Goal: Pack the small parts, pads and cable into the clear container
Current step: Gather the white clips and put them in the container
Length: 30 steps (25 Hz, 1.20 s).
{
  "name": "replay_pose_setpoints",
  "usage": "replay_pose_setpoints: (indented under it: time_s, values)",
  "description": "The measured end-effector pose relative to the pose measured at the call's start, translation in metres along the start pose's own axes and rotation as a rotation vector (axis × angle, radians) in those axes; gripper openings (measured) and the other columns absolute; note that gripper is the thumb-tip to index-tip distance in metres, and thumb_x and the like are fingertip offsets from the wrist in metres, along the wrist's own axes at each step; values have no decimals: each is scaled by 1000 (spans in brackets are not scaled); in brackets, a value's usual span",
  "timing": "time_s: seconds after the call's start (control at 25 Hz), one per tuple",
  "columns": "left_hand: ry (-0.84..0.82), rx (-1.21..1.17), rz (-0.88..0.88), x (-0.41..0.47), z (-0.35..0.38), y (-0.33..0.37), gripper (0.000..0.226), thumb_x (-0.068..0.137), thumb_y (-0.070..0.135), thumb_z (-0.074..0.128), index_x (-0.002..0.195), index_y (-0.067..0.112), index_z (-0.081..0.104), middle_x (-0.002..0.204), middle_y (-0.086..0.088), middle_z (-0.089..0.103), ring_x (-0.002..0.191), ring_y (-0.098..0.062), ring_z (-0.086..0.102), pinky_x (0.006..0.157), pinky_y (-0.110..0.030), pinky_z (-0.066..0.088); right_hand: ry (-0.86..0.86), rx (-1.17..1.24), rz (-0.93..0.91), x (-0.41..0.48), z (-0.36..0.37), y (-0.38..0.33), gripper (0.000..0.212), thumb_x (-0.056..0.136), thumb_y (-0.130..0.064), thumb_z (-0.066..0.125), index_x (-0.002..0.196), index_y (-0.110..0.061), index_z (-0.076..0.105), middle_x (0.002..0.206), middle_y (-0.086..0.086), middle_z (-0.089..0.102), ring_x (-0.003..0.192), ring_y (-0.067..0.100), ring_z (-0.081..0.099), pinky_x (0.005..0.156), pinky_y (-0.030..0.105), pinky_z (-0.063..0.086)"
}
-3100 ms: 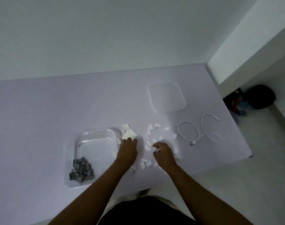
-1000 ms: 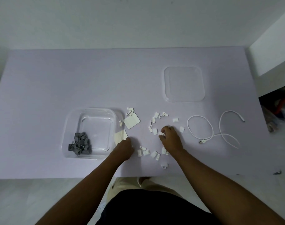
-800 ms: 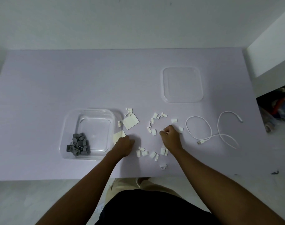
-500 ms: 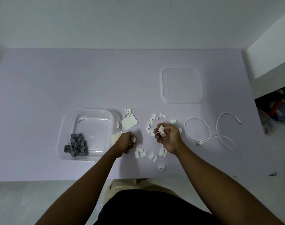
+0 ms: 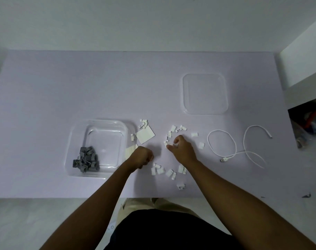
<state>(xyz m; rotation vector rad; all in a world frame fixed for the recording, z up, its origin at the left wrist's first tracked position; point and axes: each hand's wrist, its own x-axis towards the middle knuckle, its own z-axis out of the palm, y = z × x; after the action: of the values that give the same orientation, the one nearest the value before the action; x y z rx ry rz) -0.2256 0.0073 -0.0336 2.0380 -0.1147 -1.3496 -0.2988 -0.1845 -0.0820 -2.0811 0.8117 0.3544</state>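
Near the tabletop's front edge the right hand [image 5: 183, 151] pinches some of the scattered white parts [image 5: 173, 128], and the left hand [image 5: 142, 156] is a fist, contents unclear, beside the clear container [image 5: 70, 141].

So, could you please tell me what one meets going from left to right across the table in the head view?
Clear container → square white pad → right hand → white cable. The left hand, loose parts and lid overlap others, so I left them out.
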Motion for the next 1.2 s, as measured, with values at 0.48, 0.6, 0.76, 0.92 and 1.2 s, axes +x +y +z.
replay_pose_setpoints:
  time_s: [0.48,0.6,0.76,0.92,1.2]
  values:
    - [144,685,14,15,32,-36,48,80,48,70,102,6,65,101,-12,68,92,-26,65,72,-31,48,-61,-7,0,2,4,2,20,89,-22,70,92,-12,53,77,0,57,65,16,52,58,26,39]
    - [166,370,-3,12,21,-29,32,85,39,65,73,9,60,72,-10,56,68,-24,56,56,-27,40,-132,762,344,2,-5,-9,8,89,-15,66,93,-10,61,65,2,50,47,12,39,45,22,31]
    - [117,-594,-112,9,1,-4,20,76,13,55,60,14,44,61,-6,38,47,-17,35,43,-21,21,-246,1485,407,0,-30,-8,17,88,-18,51,90,-10,66,53,-3,34,38,9,25,44,24,17]
    - [-150,-1049,12,20,-13,27,15,72,8,48,65,16,38,68,-4,38,42,-10,31,33,-17,14,-404,1535,338,3,-64,-3,19,84,-28,51,70,-16,56,50,-5,34,35,9,25,36,22,17]
    - [-466,-1278,104,51,-3,67,19,58,13,53,75,6,59,69,-5,46,39,-12,34,36,-14,15,-315,1239,368,15,-92,15,28,89,-33,58,66,-18,53,65,0,50,45,11,36,43,23,20]
